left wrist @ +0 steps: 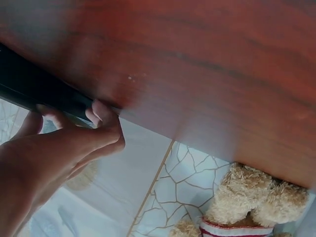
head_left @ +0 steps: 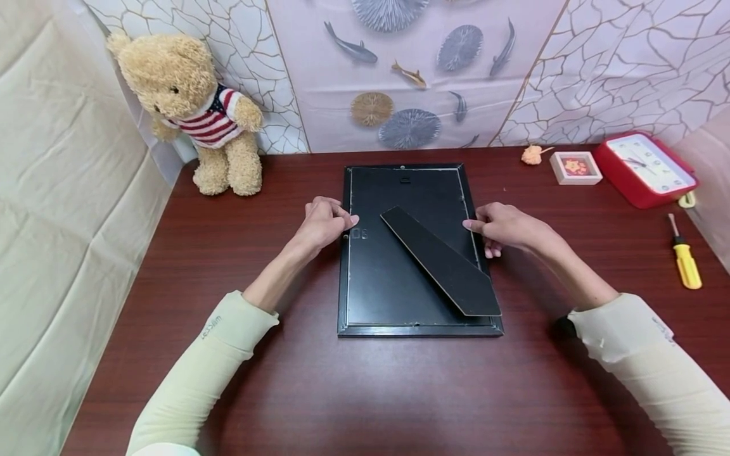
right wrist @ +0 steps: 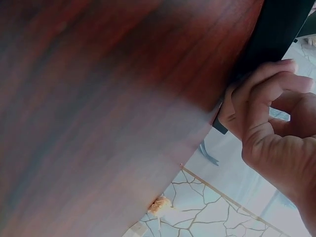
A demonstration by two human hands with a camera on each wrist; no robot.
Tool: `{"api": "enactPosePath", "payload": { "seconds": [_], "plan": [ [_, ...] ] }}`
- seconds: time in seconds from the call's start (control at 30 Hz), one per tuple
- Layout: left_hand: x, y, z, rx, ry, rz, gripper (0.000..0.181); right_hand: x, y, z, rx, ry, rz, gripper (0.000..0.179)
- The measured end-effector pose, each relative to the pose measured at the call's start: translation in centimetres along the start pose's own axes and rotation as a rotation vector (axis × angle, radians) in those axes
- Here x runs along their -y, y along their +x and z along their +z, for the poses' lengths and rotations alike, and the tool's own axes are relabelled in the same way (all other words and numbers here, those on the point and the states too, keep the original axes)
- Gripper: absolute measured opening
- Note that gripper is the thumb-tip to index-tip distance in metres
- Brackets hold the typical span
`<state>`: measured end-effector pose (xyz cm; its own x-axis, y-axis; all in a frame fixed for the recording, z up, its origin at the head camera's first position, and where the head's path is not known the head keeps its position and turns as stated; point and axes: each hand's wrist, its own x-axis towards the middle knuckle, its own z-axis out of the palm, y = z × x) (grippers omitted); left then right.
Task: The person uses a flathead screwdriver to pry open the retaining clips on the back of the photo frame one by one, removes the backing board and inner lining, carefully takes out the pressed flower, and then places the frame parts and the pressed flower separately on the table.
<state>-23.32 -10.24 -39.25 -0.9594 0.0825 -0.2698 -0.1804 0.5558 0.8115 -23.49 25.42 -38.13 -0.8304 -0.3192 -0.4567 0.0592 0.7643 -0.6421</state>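
Observation:
A black picture frame lies back side up on the table, its easel stand slanting across the backing towards the lower right corner. At its left edge, my left hand pinches the frame, thumb on top and the other fingers curled by the side. My right hand grips the opposite edge, also with the thumb over the top. In the left wrist view the frame's side runs along the fingertips. The right wrist view has curled fingers against the frame's dark edge.
A teddy bear in a striped top sits at the back left. Along the right are a small orange object, a small white box, a red clock and a yellow-handled screwdriver. Patterned sheeting backs the brown table.

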Motion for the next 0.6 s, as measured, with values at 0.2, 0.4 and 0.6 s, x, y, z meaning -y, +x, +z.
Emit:
{"api": "enactPosePath", "payload": {
  "seconds": [0.2,0.4,0.6],
  "plan": [
    [-0.23,0.17,-0.36,0.042,-0.051,-0.05,0.025,0.02,-0.09,-0.08,0.021,0.042,0.011,0.037],
    [0.0,0.16,-0.55,0.075,-0.083,-0.03,0.022,0.07,-0.15,-0.1,0.03,0.074,0.014,0.036],
    [0.0,0.05,-0.99,0.108,-0.068,-0.018,0.022,-0.04,0.01,-0.01,0.021,0.078,0.017,0.037]
  ]
}}
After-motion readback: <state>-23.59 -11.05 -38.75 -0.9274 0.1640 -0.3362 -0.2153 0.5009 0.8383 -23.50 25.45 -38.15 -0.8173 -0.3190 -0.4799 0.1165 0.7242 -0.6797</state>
